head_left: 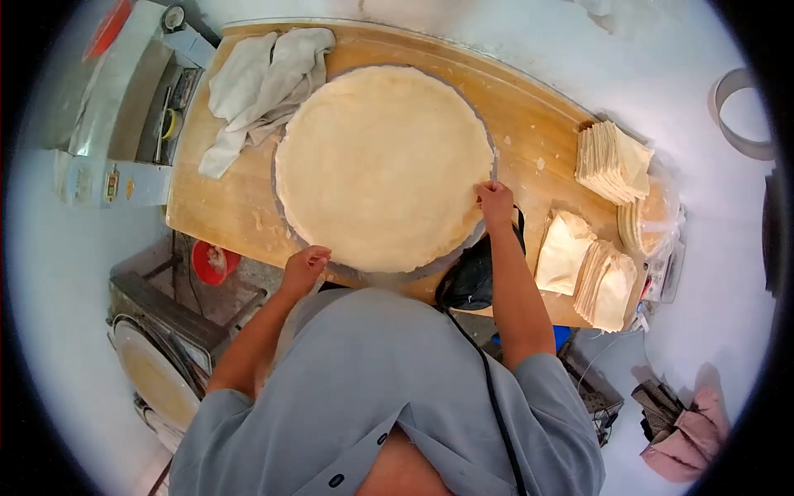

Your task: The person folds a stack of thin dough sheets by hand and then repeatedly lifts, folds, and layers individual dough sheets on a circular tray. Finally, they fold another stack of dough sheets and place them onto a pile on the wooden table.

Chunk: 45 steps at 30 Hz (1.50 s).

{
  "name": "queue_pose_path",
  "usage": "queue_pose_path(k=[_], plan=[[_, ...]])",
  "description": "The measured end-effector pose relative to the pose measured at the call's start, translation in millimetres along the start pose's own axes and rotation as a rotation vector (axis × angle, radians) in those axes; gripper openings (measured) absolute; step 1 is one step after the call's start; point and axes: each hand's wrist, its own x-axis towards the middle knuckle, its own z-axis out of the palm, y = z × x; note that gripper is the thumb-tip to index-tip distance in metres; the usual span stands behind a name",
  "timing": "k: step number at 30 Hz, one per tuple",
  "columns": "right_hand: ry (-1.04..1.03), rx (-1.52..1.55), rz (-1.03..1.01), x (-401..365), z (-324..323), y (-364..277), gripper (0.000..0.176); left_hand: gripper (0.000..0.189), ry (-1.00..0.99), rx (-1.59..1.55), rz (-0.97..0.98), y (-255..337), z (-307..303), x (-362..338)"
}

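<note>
A large, round, pale dough sheet (385,165) lies flat on a slightly wider grey round plate (430,266), whose rim shows around it. At the lower left edge of the sheet is my left hand (307,265), its fingers closed in a pinch at the rim. My right hand (495,202) pinches the sheet's right edge between thumb and fingers. What exactly lies between the left fingertips is partly hidden. Just below my right hand, a black bag (468,279) with a strap sits at the table's front edge.
On the wooden table (203,202) lies a crumpled cloth (265,87) at back left. Stacks of folded thin sheets (610,165) and more stacks (604,285) stand at right, beside a plastic bag (660,215). A red bucket (213,263) is on the floor at left.
</note>
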Motion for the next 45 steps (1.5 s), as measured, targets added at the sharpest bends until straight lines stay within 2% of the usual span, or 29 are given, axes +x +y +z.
queue_pose_path(k=[2,5,9,11,12,14,15,17,18,19,20,22,23,25,27,28,30,31,33,34,35,36,37,39,40,41,43,44,45], plan=[[0.002,0.182,0.114,3,5,5,0.022,0.021,-0.008,-0.004,-0.008,1,0,0],[0.095,0.157,0.199,8,14,13,0.024,0.021,0.002,-0.013,0.009,1,-1,0],[0.065,0.212,0.206,-7,28,-20,0.020,0.021,0.003,-0.023,0.007,2,-1,-1],[-0.019,0.401,0.213,-1,42,-31,0.017,0.021,0.005,-0.024,0.006,4,-3,1],[-0.018,0.401,0.215,-6,50,-45,0.017,0.021,0.006,0.008,0.033,8,-5,3],[-0.086,0.573,0.081,-21,65,-87,0.016,0.021,0.006,0.040,0.059,21,-10,11],[-0.086,0.574,0.083,-25,73,-99,0.016,0.021,0.003,0.058,0.067,32,-11,17],[-0.214,0.626,-0.059,-32,87,-120,0.021,0.021,-0.005,0.079,0.075,48,-15,36],[-0.212,0.627,-0.058,-39,91,-133,0.021,0.021,-0.001,0.094,0.143,55,-17,48],[-0.238,0.592,-0.049,-47,93,-146,0.030,0.021,0.001,0.108,0.213,64,-20,61],[-0.263,0.554,-0.040,-52,95,-153,0.039,0.021,-0.003,0.106,0.214,74,-22,76],[-0.302,0.560,-0.034,-54,100,-155,0.045,0.021,-0.044,0.109,0.213,95,-25,106],[-0.343,0.570,-0.032,-55,102,-156,0.052,0.024,-0.058,0.100,0.277,101,-25,123],[-0.350,0.560,-0.037,-61,105,-159,0.044,0.028,-0.076,0.091,0.343,118,-23,154],[-0.410,0.512,-0.141,-70,107,-160,0.038,0.039,-0.146,0.229,0.438,142,-23,185],[-0.484,0.559,-0.152,-81,101,-175,0.033,0.039,-0.153,0.227,0.444,155,-22,198],[-0.489,0.493,-0.214,-85,107,-169,0.033,0.049,-0.104,0.409,0.683,181,-20,222],[-0.501,0.428,-0.272,-92,108,-173,0.034,0.049,-0.115,0.403,0.685,191,-18,236],[-0.528,0.484,-0.182,-108,108,-178,0.035,0.053,-0.116,0.740,0.832,212,-16,267],[-0.608,0.469,-0.214,-112,110,-177,0.036,0.053,-0.130,0.733,0.835,219,-18,279],[-0.686,0.454,-0.246,-117,110,-177,0.037,0.052,-0.184,0.881,1.046,226,-22,290],[-0.757,0.421,-0.195,-123,106,-184,0.036,0.050,-0.237,1.026,1.260,231,-25,299],[-0.746,0.422,-0.182,-129,102,-190,0.036,0.050,-0.252,1.016,1.267,235,-27,306],[-0.868,0.391,-0.215,-142,96,-197,0.034,0.041,-0.653,1.343,1.360,240,-32,314],[-0.859,0.353,-0.256,-147,95,-199,0.033,0.027,-0.709,1.372,1.401,241,-36,314],[-0.851,0.361,-0.253,-151,91,-204,0.033,0.027,-0.719,1.375,1.406,242,-40,315],[-0.917,0.207,-0.286,-161,77,-212,0.035,0.017,-0.871,1.505,1.024,259,-53,293],[-0.924,0.191,-0.288,-168,73,-209,0.029,0.017,-0.873,1.515,1.023,258,-63,283],[-0.922,0.200,-0.293,-171,67,-207,0.029,0.017,-0.818,1.398,0.989,252,-78,272]])
